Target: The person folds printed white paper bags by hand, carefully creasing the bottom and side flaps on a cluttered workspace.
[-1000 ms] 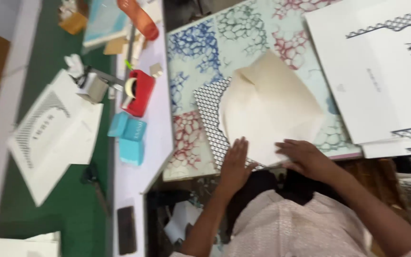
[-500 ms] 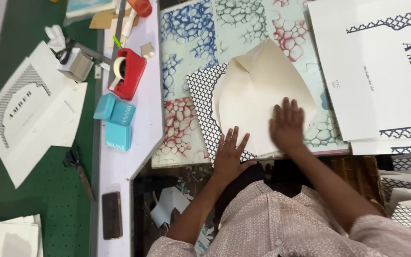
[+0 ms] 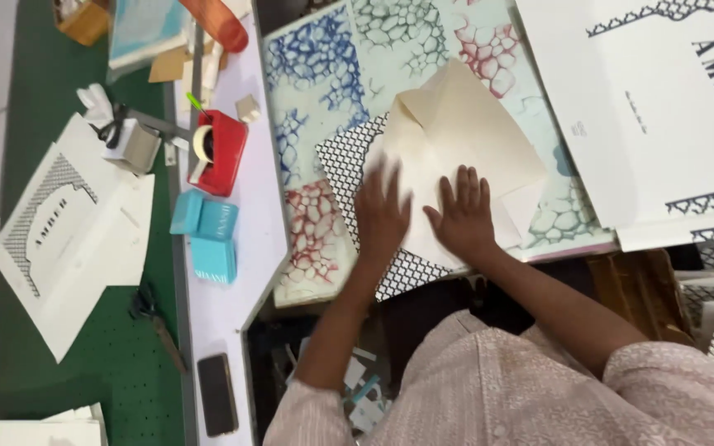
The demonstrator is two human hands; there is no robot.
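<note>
A cream folded paper sheet (image 3: 464, 132) lies on a black-and-white lattice-patterned sheet (image 3: 345, 161), over a marbled blue, red and teal mat (image 3: 324, 74). My left hand (image 3: 382, 213) lies flat with fingers spread on the cream paper's left part, slightly blurred. Pressed flat on the lower middle of the same paper is my right hand (image 3: 463, 213), fingers apart. Neither hand grips anything.
Large white printed cards with lattice borders (image 3: 663, 107) lie at the right. A red tape dispenser (image 3: 221, 149), teal boxes (image 3: 207, 235), a metal ruler, a phone (image 3: 216, 395), scissors (image 3: 159, 318) and a white die-cut card (image 3: 72, 231) sit at the left.
Both hands have moved up onto the cream paper, the left hand sliding furthest. The view has shifted, bringing the paper closer.
</note>
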